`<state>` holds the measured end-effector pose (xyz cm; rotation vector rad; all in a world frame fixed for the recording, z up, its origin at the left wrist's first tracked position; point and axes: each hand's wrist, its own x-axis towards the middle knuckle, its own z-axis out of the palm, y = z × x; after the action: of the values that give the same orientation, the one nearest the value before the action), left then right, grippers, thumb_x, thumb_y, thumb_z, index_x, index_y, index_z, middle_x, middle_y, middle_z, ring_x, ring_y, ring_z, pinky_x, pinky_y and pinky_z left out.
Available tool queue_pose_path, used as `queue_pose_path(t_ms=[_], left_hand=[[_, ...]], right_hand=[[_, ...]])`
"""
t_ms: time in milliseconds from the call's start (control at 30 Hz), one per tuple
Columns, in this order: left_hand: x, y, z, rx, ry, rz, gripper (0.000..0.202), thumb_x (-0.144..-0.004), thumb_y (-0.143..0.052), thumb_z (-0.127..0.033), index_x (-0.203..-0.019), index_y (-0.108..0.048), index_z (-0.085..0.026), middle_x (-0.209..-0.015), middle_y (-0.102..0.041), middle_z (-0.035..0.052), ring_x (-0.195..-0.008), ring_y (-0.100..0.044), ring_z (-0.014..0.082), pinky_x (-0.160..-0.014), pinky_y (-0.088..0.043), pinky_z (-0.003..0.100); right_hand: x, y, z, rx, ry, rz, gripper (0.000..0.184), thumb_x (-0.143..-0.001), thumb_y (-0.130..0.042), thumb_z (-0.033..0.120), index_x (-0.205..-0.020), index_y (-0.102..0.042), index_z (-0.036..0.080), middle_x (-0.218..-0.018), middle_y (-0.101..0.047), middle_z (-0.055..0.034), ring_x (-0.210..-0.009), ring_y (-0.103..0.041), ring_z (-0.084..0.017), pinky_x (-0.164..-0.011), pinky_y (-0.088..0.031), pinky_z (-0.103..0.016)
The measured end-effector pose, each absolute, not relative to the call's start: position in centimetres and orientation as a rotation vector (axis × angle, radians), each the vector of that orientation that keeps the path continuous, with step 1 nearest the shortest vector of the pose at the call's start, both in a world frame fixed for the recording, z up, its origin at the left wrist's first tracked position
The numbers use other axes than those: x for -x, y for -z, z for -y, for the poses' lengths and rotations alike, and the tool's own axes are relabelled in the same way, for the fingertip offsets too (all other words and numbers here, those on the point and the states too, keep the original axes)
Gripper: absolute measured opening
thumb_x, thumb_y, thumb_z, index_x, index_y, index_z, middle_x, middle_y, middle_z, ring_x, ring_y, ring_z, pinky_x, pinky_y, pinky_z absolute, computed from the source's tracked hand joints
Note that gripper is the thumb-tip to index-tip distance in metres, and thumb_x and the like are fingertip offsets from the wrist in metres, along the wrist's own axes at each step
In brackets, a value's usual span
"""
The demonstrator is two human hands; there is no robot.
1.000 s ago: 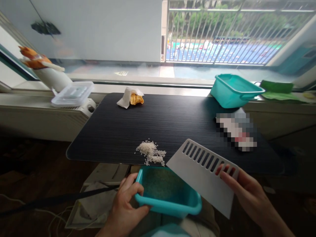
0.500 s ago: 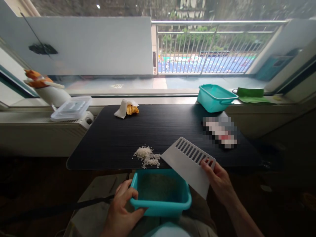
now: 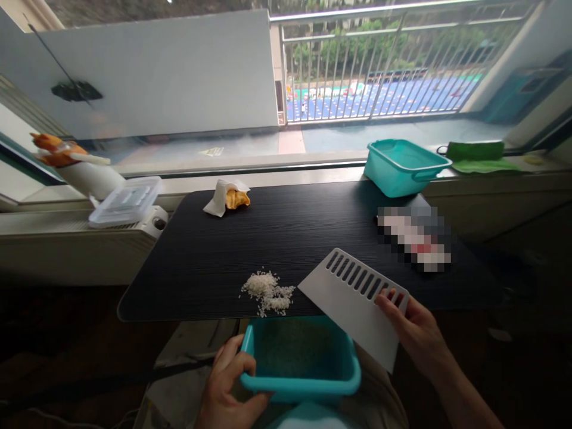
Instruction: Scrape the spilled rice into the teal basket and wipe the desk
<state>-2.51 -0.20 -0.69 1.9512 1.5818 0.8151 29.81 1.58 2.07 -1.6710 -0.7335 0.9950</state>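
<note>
The left hand (image 3: pixel 232 387) wraps the near-left corner of a teal plastic tub (image 3: pixel 299 384), thumb against its near wall. The right hand (image 3: pixel 417 328) reaches in from the lower right, pinching a white slotted scraper (image 3: pixel 351 304) at its right end, thumb on top. The tub sits over the lap, at the near edge of the black table (image 3: pixel 223 250); its contents are too dim to identify. The rice pile (image 3: pixel 267 292) lies near that edge, just left of the scraper's pointed corner. Dark tabletop extends from the rice back to a crumpled white tissue (image 3: pixel 217 199) with something orange. Right of the scraper lies a pixelated item (image 3: pixel 415 238); behind it stands a second teal tub (image 3: pixel 393 176).
</note>
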Motion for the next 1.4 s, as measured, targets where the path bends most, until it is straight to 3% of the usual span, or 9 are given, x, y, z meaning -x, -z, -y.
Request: queue_pose_path(t_ms=[500, 1400], left_hand=[[2.8, -0.1, 0.2, -2.004, -0.752, -1.611, 0.013, -0.061, -0.065, -0.014, -0.061, -0.055, -0.022, -0.108, -0.067, 0.0026, -0.095, -0.067, 0.0202, -0.079, -0.055, 0.024], [3.1, 0.6, 0.3, -2.0, -0.709, -1.583, 0.013, -0.066, -0.064, -0.014, -0.066, -0.054, -0.021, -0.111, -0.06, 0.0059, -0.099, -0.063, 0.0223, -0.081, -0.052, 0.029]], right_hand=[[-29.5, -3.1, -1.2, 1.718, -1.13, 0.882, 0.036, -0.073, -0.072, 0.056, -0.078, -0.068, 0.02, -0.065, -0.069, -0.0002, -0.057, -0.064, -0.02, -0.049, -0.051, -0.027], [-29.6, -3.6, -2.6, 1.706, -1.118, 0.924, 0.034, -0.074, -0.073, 0.053, -0.079, -0.068, 0.02, -0.064, -0.065, -0.0002, -0.056, -0.059, -0.017, -0.048, -0.048, -0.024]])
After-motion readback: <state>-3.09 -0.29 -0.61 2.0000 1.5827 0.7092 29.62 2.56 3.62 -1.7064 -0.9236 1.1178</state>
